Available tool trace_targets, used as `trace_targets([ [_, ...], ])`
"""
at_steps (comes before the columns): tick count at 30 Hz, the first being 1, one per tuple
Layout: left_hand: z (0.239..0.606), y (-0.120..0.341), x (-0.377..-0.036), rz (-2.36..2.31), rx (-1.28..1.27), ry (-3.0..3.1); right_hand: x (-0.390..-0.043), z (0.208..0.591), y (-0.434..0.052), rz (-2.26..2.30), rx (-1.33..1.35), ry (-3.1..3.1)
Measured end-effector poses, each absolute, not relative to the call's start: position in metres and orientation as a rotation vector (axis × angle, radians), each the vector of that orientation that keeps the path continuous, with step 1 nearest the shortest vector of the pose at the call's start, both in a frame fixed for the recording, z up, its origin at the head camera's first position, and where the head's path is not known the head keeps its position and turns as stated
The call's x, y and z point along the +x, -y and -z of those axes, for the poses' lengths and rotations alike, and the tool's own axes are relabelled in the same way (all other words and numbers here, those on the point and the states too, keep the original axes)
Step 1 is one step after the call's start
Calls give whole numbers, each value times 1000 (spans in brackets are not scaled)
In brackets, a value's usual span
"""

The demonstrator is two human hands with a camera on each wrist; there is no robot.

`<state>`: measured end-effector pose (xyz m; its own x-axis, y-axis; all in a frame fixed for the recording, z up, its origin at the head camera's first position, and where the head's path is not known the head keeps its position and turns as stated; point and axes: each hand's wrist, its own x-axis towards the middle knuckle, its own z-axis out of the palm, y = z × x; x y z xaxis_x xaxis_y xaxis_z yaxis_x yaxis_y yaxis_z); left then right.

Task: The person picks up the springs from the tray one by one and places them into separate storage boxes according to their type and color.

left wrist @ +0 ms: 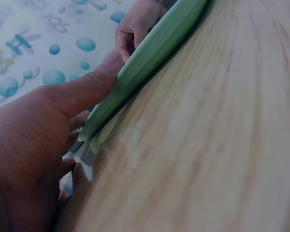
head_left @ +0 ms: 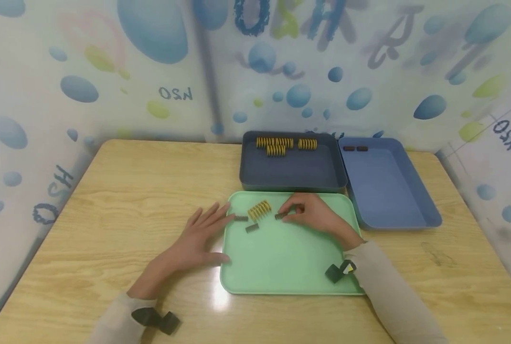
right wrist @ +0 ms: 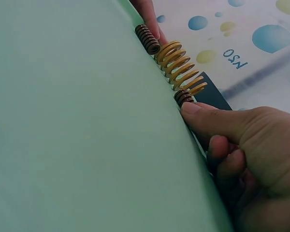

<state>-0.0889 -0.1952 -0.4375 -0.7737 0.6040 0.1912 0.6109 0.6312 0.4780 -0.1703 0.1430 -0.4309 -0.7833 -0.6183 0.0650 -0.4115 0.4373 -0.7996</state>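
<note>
Wood-grain table (head_left: 109, 200), seen from above: a person sorts springs at a green tray (head_left: 281, 258) near the front edge. At left, the left hand (head_left: 197, 239) lies flat with fingers spread and relaxed, holding nothing; its thumb presses the tray's left rim, as the left wrist view shows, and its fingertips reach just over the rim beside a dark spring (head_left: 240, 218). A second dark spring (head_left: 252, 228) lies just beside it on the tray, and a larger yellow spring (head_left: 260, 210) sits tilted near the tray's back edge. To the right of that, the right hand (head_left: 311, 215) curls its thumb and fingers onto a third dark spring (head_left: 280, 216), pinching its end where it lies on the tray; the right wrist view shows the thumb tip against the coil.

Behind the tray, a dark bin (head_left: 294, 174) holds a cluster of yellow springs (head_left: 281, 143) along its back wall. At right, a blue bin (head_left: 388, 191) holds two dark springs (head_left: 355, 148) in its back left corner.

Judging by the layout, the sorting looks well along: most yellow springs are already binned, while one yellow and three dark ones remain on the tray.
</note>
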Motion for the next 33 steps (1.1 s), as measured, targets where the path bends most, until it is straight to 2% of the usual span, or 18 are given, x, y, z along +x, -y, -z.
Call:
trace_targets([
  [12, 439, 198, -88, 830, -1029, 2843, -167, 417, -144, 1275, -933, -2445],
  [33, 440, 195, -90, 827, -1034, 2854, -171, 372, -188, 1396, -892, -2603],
])
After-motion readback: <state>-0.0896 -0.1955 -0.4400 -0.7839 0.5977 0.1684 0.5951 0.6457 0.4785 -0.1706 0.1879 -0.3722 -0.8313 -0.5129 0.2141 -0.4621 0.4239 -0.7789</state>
